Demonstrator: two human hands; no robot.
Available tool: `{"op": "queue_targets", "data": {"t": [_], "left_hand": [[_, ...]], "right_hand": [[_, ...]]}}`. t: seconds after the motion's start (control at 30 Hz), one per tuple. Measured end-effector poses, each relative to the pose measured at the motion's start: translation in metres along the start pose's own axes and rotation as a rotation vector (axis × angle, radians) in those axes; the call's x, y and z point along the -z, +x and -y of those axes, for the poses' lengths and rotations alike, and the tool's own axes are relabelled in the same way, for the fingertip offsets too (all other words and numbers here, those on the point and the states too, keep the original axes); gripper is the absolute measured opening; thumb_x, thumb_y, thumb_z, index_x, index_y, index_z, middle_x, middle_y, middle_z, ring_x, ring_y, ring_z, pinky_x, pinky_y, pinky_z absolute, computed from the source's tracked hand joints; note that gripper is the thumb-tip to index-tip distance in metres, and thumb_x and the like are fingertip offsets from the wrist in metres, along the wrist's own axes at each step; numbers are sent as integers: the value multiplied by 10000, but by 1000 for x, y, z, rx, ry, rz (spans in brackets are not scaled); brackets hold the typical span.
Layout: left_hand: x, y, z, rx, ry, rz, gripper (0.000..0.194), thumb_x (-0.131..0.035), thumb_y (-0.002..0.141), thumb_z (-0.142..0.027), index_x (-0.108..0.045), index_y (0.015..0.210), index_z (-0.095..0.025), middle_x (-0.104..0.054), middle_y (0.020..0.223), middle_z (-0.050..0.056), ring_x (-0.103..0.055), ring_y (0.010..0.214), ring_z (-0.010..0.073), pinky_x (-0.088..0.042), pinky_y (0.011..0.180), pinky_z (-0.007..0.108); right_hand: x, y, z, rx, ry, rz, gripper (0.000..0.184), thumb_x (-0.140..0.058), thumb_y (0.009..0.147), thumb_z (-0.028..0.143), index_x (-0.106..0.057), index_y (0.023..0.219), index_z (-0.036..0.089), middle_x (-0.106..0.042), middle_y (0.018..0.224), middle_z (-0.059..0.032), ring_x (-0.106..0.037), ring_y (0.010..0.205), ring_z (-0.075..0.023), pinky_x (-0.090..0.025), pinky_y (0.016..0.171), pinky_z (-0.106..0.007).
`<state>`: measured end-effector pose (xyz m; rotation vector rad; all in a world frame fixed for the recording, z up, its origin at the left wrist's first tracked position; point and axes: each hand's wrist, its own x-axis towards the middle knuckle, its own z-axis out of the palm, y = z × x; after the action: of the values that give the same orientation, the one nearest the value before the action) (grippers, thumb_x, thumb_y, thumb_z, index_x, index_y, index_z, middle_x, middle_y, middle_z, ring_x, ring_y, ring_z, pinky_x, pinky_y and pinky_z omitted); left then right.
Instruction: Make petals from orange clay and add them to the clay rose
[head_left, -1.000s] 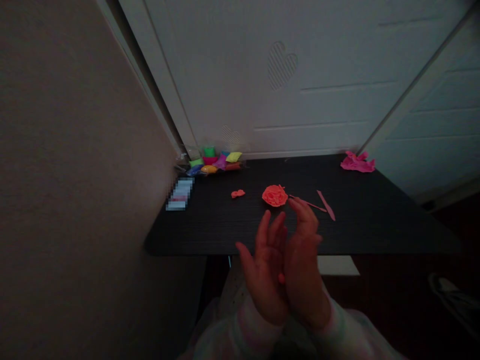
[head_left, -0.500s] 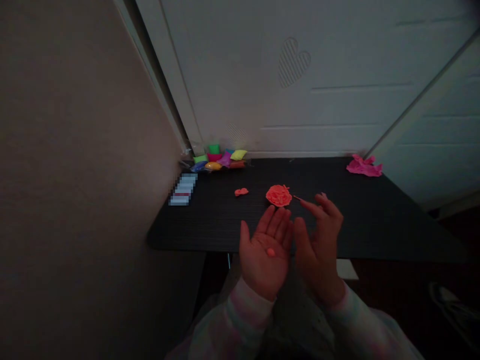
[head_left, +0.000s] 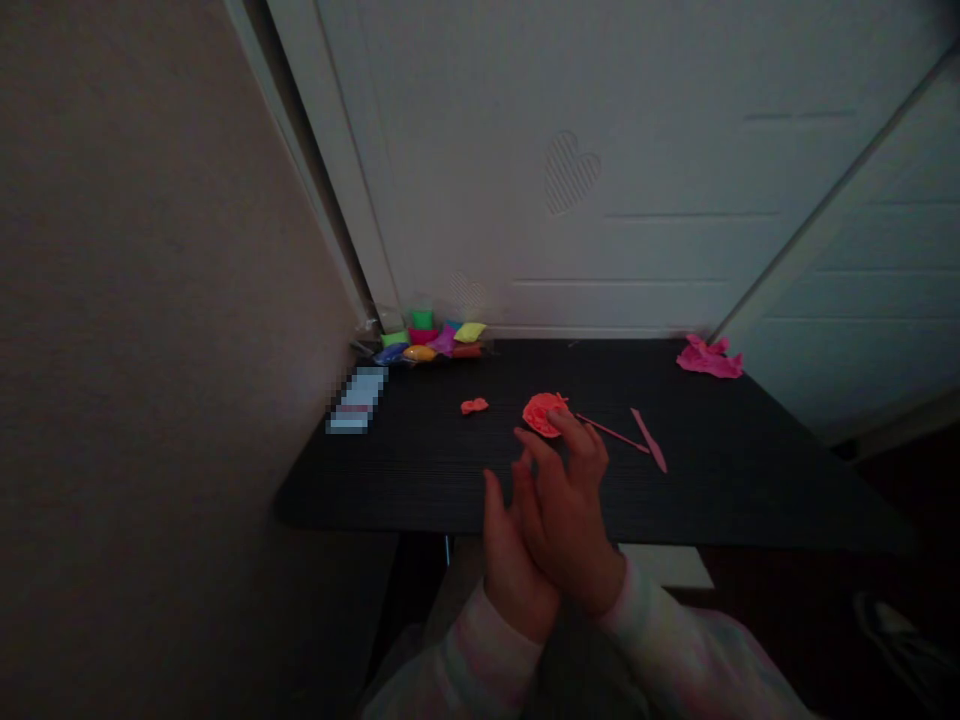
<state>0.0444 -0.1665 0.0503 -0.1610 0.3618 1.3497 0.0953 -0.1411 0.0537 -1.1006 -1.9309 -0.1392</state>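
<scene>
My left hand (head_left: 514,565) is palm up above the front edge of the table, its thumb raised. Over that palm lies my right hand (head_left: 566,500), fingers stretched out and apart. The small orange clay ball that lay on the left palm is hidden between the two hands. Just beyond the right fingertips, a ruffled orange clay disc (head_left: 538,412) rests on the table, partly covered by them. Left of it lies a small orange clay piece (head_left: 474,406). On the right are a thin pink stick tool (head_left: 615,434) and a pink clay knife (head_left: 651,443).
A black table (head_left: 390,470) stands against a white door panel. Several coloured clay packets (head_left: 435,340) lie at its back left, near a blurred-out phone-like rectangle (head_left: 358,400). Crumpled pink material (head_left: 709,357) sits at the back right. A wall (head_left: 150,350) borders the left side.
My right hand has moved left and come down over my left palm, covering the clay ball. The two pink tools now show on the table. The view has tilted slightly up.
</scene>
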Motion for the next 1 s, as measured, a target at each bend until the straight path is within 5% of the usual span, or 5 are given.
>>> {"op": "queue_targets", "data": {"t": [0.57, 0.9, 1.0], "left_hand": [[0, -2, 3, -23, 73, 154, 571, -250, 825, -552, -489, 1195, -187, -504, 1247, 85, -367, 1235, 227, -335, 994, 363], [9, 22, -13, -54, 106, 229, 556, -228, 842, -531, -579, 1054, -155, -582, 1127, 79, -446, 1175, 209, -356, 986, 367], [11, 27, -19, -62, 132, 161, 514, -249, 845, -519, -575, 1063, -186, -576, 1145, 49, -427, 1193, 188, -373, 974, 332]], "right_hand": [[10, -1, 2, 15, 51, 67, 287, -438, 812, 170, -467, 1098, 158, -346, 1219, -142, -300, 1201, -260, -256, 971, -509], [-12, 5, 2, -37, 134, 98, 254, -431, 817, 161, -526, 1052, 141, -398, 1185, -140, -352, 1151, -249, -295, 955, -490], [-25, 12, -3, -97, 176, 108, 244, -445, 821, 190, -545, 1042, 158, -429, 1193, -118, -363, 1154, -239, -291, 973, -458]]}}
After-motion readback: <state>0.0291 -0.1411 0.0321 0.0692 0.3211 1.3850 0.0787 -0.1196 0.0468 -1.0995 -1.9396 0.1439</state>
